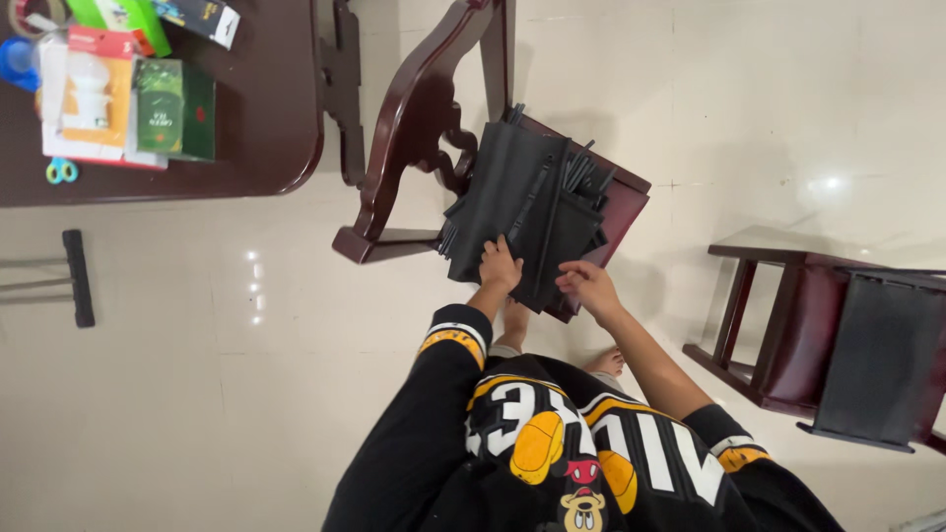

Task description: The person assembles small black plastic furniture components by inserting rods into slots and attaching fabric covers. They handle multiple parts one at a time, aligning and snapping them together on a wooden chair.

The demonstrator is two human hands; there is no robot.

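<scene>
L hand [500, 266]: fingers curled on near edge of black fabric cushion cover [512, 202], gripping it at approx 6 o'clock of the piece. R hand [587, 286]: fingers pinched together on same cover's lower-R corner, just beside L hand, at its 4 o'clock. Cover: black, flat, w/ ties or straps sticking out at its top & R edges; lies on seat of dark-wood chair [414, 118], centre frame, overhanging the seat's near edge. Chair: carved back at 10 o'clock of cover, seat corner showing dark red at 3 o'clock. Person: black jersey w/ yellow-white cuff bands, bare feet on pale tiled floor [246, 394] under the hands. 2nd dark-wood chair [788, 335] at 4 o'clock of frame, well apart, w/ 2nd black cover [877, 360] on it. Desk [246, 118], dark wood, at 10 o'clock: green box [175, 108], red-white box [89, 94], blue-handled scissors [61, 170], other cartons at top edge. Black-handled item [79, 278] on floor at 9 o'clock, kind unclear.
</scene>
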